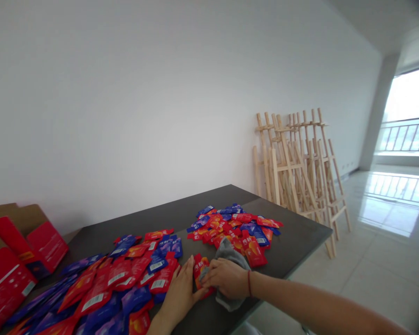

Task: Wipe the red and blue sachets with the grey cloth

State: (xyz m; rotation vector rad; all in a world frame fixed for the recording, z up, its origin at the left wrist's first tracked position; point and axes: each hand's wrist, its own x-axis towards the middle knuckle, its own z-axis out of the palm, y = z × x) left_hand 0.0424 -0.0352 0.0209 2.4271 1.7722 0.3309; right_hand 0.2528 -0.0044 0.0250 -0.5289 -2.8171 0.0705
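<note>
A red spouted pouch with an orange fruit print lies flat on the dark table between my hands. My right hand is closed on a grey cloth and presses part of it against the pouch's right side. Stretched out along the pouch's left edge, my left hand lies with its thumb at the pouch's lower end. Left of it spreads a large heap of red and blue pouches. Beyond the cloth is a second, smaller pile of red and blue pouches.
Open cardboard boxes with red printed sides stand at the table's left end. The dark table runs along a white wall. Several wooden easels lean past its right edge, on a glossy tiled floor.
</note>
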